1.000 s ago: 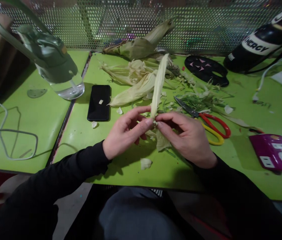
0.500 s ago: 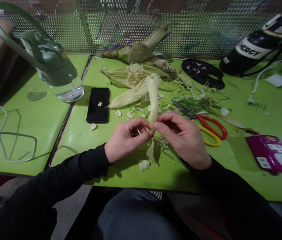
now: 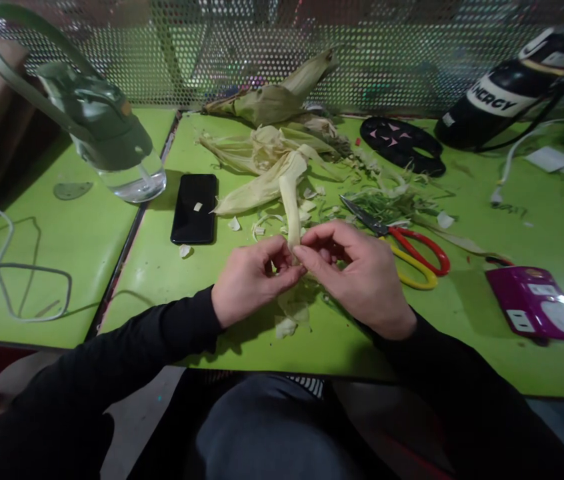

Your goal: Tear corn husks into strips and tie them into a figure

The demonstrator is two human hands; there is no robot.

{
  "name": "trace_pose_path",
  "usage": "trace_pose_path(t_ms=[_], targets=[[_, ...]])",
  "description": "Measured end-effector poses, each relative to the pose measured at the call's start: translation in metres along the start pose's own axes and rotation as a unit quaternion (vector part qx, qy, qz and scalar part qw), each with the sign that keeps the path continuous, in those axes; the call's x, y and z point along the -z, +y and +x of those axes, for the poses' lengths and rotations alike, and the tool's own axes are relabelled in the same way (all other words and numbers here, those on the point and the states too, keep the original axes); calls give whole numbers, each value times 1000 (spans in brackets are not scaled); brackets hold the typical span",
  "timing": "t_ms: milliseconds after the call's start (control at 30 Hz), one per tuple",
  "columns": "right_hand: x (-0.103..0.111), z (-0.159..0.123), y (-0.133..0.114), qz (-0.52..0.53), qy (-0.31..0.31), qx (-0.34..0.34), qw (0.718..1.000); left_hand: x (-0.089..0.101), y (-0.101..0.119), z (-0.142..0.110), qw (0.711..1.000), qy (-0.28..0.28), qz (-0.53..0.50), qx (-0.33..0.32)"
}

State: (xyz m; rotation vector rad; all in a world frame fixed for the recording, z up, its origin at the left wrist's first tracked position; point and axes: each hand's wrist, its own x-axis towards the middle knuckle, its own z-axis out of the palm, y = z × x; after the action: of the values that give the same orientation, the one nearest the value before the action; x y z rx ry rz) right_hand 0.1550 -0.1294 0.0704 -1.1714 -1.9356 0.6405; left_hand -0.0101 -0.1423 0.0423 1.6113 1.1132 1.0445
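Observation:
A pale strip of corn husk (image 3: 289, 203) rises from my fingertips, its upper end bent over. My left hand (image 3: 252, 279) pinches it low down with thumb and fingers. From the other side my right hand (image 3: 357, 273) also grips its lower end, thumb on top, the other fingers curled behind. A thin piece of husk (image 3: 295, 310) hangs below the hands over the table. Just beyond them lie more corn husks (image 3: 257, 193), with small torn scraps around. To the right of my right hand are scissors (image 3: 415, 250) with red and yellow handles.
A black phone (image 3: 195, 208) lies left of the husks, near a green water bottle (image 3: 122, 147). Green shreds (image 3: 387, 203) sit behind the scissors. At right are a purple power socket box (image 3: 537, 303), a black bottle (image 3: 497, 100) and a cable (image 3: 507, 167). A perforated metal panel (image 3: 362, 53) borders the back.
The upright husk strip has tilted left and now looks narrower. The piece hanging below the hands has shifted and looks more see-through. Both hands keep their grip at nearly the same spot.

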Motion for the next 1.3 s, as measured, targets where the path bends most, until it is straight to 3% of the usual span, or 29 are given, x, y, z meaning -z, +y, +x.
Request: trace_pose_path(t_ms=[167, 367, 633, 800, 1133, 1300], targets=[[6, 3, 4, 54, -38, -30, 997, 5, 5, 1, 995, -20, -86, 51], [7, 8, 7, 96, -77, -64, 990, 8, 2, 10, 970, 5, -240, 33], [2, 3, 7, 119, -39, -50, 991, 6, 6, 7, 972, 5, -226, 59], [-1, 2, 3, 70, 10, -43, 997, 4, 5, 5, 977, 3, -203, 67], [1, 7, 8, 229, -51, -172, 957, 5, 7, 8, 958, -3, -278, 75], [2, 6, 11, 248, -41, -164, 954, 8, 7, 9, 951, 20, -280, 126]])
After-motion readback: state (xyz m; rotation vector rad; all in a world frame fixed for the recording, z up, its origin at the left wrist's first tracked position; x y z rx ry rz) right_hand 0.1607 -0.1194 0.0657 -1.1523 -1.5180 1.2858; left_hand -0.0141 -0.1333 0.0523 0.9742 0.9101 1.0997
